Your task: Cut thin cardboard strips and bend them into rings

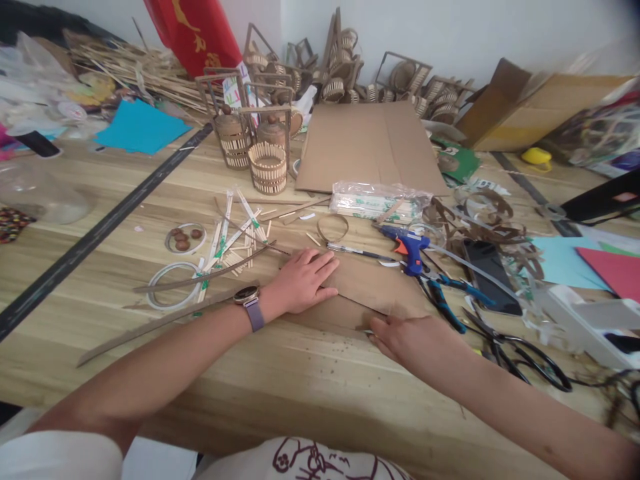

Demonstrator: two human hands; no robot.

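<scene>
Cardboard [370,283] — glue gun [411,252]; pliers [443,302] beside

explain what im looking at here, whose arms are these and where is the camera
There is no machine: these are one person's two bare arms, filmed by a camera worn on their head, looking down at a pale wooden table. The left hand, with a purple-strapped wristwatch, lies flat on a brown cardboard sheet. The right hand touches that sheet's near edge; whether it grips anything is unclear. Nearby lie a blue glue gun and black scissors; small woven bamboo baskets stand further back.
</scene>
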